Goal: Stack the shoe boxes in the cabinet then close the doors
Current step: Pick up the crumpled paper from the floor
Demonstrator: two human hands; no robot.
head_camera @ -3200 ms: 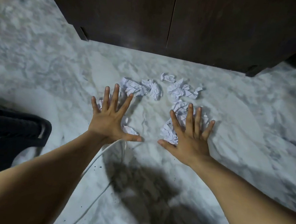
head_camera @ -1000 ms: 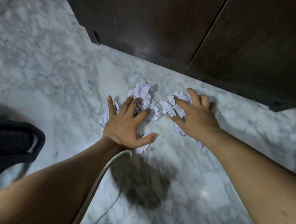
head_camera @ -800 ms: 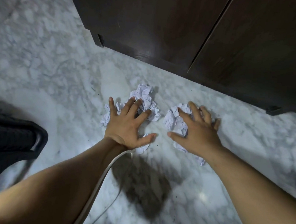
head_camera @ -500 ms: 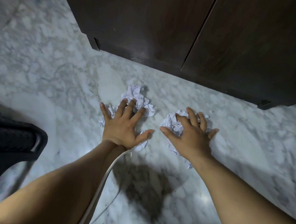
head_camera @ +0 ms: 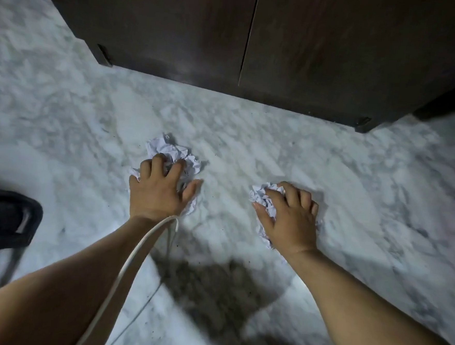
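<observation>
Cabinet (head_camera: pixel 257 39) at top of view, both doors shut. Left hand (head_camera: pixel 157 191) on marble floor (head_camera: pixel 63 123), fingers curled round crumpled paper (head_camera: pixel 172 152). Right hand (head_camera: pixel 290 220), fingers clamped on second paper wad (head_camera: pixel 262 199). Shoe boxes out of sight.

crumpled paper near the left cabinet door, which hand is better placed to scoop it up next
Left. The left hand already rests on that crumpled paper pile, fingers curled into it. The right hand grips its own paper wad, well apart to the right.
</observation>
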